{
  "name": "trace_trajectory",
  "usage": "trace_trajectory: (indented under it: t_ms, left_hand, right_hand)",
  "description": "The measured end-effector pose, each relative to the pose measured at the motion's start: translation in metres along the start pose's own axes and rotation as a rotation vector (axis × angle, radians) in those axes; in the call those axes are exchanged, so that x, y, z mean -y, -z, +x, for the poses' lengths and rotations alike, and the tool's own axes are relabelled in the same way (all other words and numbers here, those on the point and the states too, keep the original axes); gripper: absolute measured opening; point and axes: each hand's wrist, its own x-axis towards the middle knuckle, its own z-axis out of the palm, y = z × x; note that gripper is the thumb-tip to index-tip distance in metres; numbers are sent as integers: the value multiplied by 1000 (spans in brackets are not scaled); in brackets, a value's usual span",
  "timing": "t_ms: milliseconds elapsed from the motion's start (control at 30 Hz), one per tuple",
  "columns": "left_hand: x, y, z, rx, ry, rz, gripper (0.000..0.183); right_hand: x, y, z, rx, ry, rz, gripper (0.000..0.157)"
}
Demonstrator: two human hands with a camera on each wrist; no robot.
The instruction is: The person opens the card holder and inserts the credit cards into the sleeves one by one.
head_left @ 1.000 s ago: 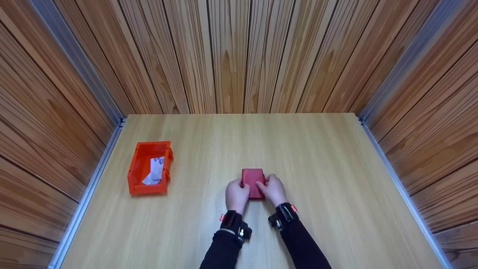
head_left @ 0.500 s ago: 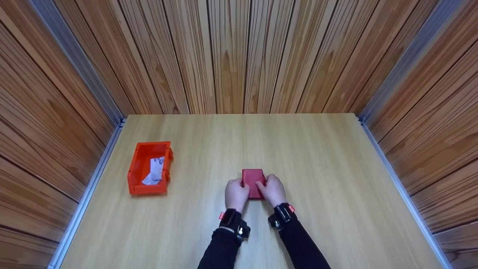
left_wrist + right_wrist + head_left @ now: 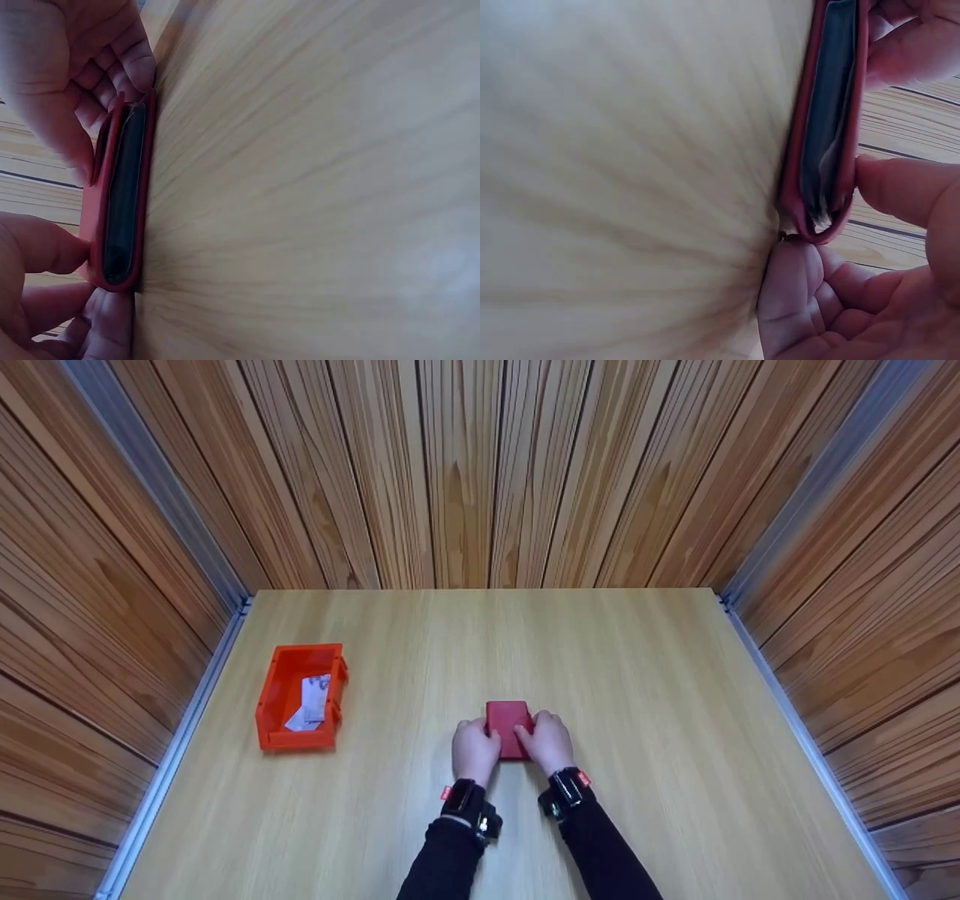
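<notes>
1. Sleeves, black fabric, enter from the near side; each wrist carries a small black camera on a dark band.
2. Left hand: grasping. Its thumb presses the upper cover while its fingers bear against the left edge.
3. Right hand: grasping likewise, thumb on the upper cover, fingers against the right edge at table level.
4. Red, rectangular, leather-like folded wallet: located between both hands, lying flat on the table, a short end toward the person. Both wrist views show a dark lining between the covers. A curl of red cover wraps part of the right edge; whether it is fastened cannot be told.
5. Step in hand, as judged: steadying the wallet and pressing or working its cover at the edges. Next move, as judged, calls for one hand to anchor the body while the other thumb works the right edge.
6. In the way: the fingers themselves, which cover parts of both long sides.
7. Orange-red plastic open-fronted bin: left of the hands and well apart, holding white printed papers; print not legible. Its raised sides limit access.
8. Pale wood-grain table, flanked by grey metal rails.
9. Brown plank-patterned back wall: beyond the far table edge.
</notes>
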Motion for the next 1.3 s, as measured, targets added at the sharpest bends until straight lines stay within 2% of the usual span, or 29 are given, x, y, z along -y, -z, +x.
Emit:
trace_trajectory:
  t_ms: [200, 467, 700, 833, 1100, 1300]
  left_hand:
    - [3, -1, 0, -20, -18, 5, 23]
    - [4, 0, -1, -48, -35, -20, 24]
    - [3, 2, 0, -26, 11, -44, 24]
    - [2, 1, 1, -7, 36, -58, 23]
    - [3, 1, 3, -7, 36, -58, 20]
    - [6, 1, 4, -13, 32, -105, 17]
  right_hand:
    - [1, -1, 0, 5, -9, -26, 32]
    - [2, 2, -1, -57, 32, -23, 37]
    - [5, 4, 2, -104, 97, -73, 37]
    - [7, 4, 2, -98, 97, -101, 38]
    - [7, 1, 3, -65, 85, -151, 39]
    - [8, 0, 3, -69, 94, -171, 37]
